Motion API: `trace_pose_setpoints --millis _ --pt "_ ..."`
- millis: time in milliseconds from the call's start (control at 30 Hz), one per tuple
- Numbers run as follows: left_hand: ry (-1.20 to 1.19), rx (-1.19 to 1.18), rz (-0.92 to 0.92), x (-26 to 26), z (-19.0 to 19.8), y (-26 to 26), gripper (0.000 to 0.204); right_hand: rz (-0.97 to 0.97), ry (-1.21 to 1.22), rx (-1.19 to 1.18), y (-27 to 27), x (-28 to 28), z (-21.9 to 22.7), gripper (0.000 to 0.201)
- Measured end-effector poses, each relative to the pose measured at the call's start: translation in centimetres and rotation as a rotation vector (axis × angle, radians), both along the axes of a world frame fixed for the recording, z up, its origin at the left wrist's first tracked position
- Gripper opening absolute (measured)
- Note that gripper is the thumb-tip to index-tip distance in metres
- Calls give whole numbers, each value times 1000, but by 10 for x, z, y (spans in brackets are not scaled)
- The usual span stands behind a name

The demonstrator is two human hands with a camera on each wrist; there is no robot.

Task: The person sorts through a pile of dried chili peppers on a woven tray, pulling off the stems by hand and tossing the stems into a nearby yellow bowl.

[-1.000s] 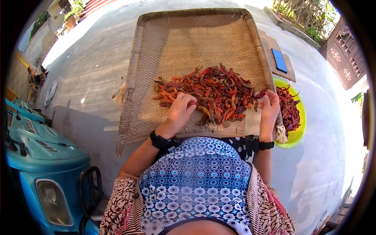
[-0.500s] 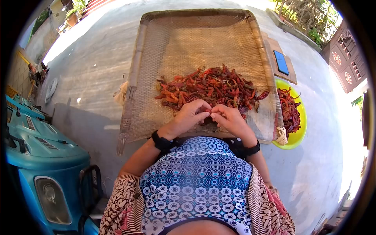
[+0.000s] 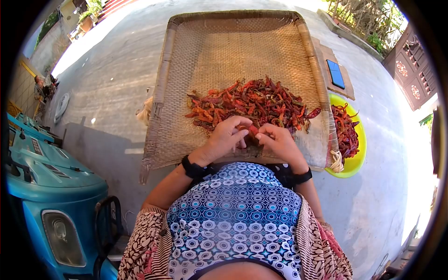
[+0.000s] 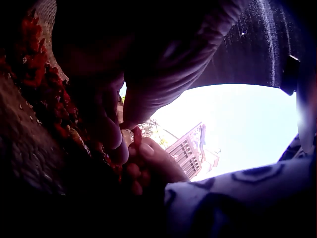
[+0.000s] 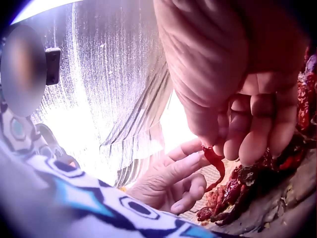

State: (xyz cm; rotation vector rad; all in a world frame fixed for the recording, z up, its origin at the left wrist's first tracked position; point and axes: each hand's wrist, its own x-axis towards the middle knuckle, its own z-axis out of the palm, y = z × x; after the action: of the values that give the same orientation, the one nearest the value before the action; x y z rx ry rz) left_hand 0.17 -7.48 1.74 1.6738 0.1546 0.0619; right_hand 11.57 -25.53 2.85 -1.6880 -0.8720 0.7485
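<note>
Close in front of the body, my left hand (image 3: 227,135) and right hand (image 3: 279,142) meet over the near edge of the woven tray (image 3: 238,51). Between their fingertips is one wrinkled dried red chili (image 5: 214,166). My right thumb and forefinger pinch its upper end in the right wrist view, and the rest of it hangs down. The left thumb (image 5: 190,163) and forefinger grip it right beside that spot. Just beyond both hands a broad heap of dried chilies (image 3: 254,100) lies on the tray.
A yellow-green basin (image 3: 358,156) of dark red chilies (image 3: 344,130) stands by the tray's right side. Behind it, a blue phone (image 3: 335,74) lies on cardboard (image 3: 347,88). A blue vehicle (image 3: 56,186) is at my left.
My right hand has come in from the tray's right side to join the left, which moved slightly right and nearer the body. More of the red chili now shows between the fingertips.
</note>
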Motion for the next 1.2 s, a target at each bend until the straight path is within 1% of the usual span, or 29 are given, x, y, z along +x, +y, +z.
trace_pose_setpoints --millis 67,100,200,267,400,467,500,600,633,733,767,800,867,900,933,967,1000,1067,1100,1200 --pt "-63 -1 52 2 -6 3 27 -39 55 16 -3 3 1 14" --pt "-42 -5 52 2 -4 4 26 -59 74 30 -5 5 -1 14" --pt "27 74 -11 1 0 3 24 -107 116 58 -8 8 -5 14" --pt "38 72 -49 1 -5 5 22 -121 124 57 -8 9 -5 14" --pt "95 105 -104 1 -3 3 20 -52 137 55 -11 9 -9 13" --pt "-49 74 -4 2 -8 0 19 -40 166 53 -11 9 -9 13" --pt "-121 59 45 2 -10 0 19 -84 168 66 -12 9 -10 14" --pt "-110 -105 161 1 -4 6 15 -212 172 118 -13 16 -15 14" --pt "-163 -181 162 -1 2 6 14 -251 175 142 -14 19 -16 15" --pt "-145 -174 114 -1 3 9 13 -389 208 248 -19 30 -20 16" --pt "-19 -88 87 -1 5 7 13 -451 238 281 -21 32 -20 17" --pt "-20 -24 30 0 1 6 13 -513 267 314 -23 35 -20 17" --pt "-22 105 -84 3 -15 6 12 -579 283 425 -29 43 -18 18" --pt "-5 119 -146 4 -15 6 17 -627 296 485 -31 48 -18 18" --pt "-21 190 -161 3 -15 7 19 -675 310 546 -34 51 -18 19" --pt "-36 260 -176 2 -13 7 22 -684 373 673 -40 55 -20 21" --pt "-52 331 -191 1 -11 7 24 -716 424 717 -42 55 -18 22" --pt "-38 347 -207 1 -12 8 28 -779 525 806 -45 56 -14 25" --pt "-31 357 -216 1 -12 8 30 -760 620 807 -51 63 -25 28" --pt "21 394 -235 1 -9 8 34 -661 657 694 -53 60 -41 25"
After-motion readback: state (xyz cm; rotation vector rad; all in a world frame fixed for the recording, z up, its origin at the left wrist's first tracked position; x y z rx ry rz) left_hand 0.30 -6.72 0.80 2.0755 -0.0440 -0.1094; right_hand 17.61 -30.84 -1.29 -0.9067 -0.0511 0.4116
